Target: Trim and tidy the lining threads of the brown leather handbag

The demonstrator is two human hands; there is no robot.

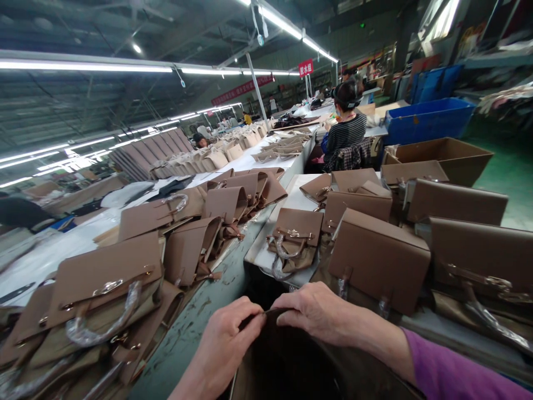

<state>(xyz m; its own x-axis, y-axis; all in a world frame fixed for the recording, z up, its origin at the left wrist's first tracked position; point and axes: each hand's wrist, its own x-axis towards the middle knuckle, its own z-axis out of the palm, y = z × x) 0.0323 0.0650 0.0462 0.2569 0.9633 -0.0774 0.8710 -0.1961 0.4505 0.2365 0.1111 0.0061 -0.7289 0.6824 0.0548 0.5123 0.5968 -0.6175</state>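
**While tan handbags (377,258) crowd the bench (200,316), hands pinch a dark bag (291,361)**

It sits at bottom centre, nearest the camera; left hand (227,339) and right hand (316,314) each close fingertips on its top edge.

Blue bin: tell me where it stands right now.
In the head view, the blue bin stands at the upper right, behind the open cardboard box and right of the seated person.
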